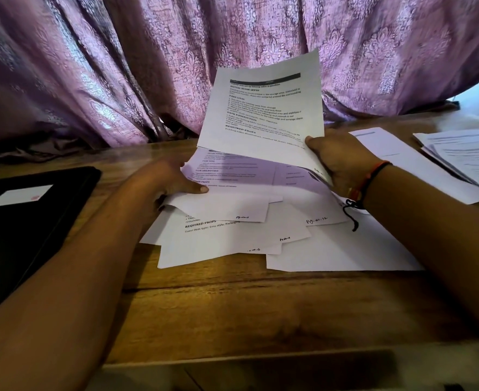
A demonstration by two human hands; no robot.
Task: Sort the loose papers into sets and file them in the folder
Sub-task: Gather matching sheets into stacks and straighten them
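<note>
A messy pile of printed white sheets [232, 235] lies on the wooden table [260, 306] in front of me. My right hand [342, 162] pinches the lower right corner of one printed sheet [263, 114] and holds it raised above the pile, tilted up toward me. My left hand [173, 179] grips the left edge of the top sheet of the pile [232, 176], thumb on top. A black folder [29, 221] with a white label lies shut on the table at the left.
A second stack of printed sheets [463, 156] lies at the right edge of the table, with a single sheet [401, 162] beside it. A purple patterned curtain [148, 66] hangs right behind the table's far edge.
</note>
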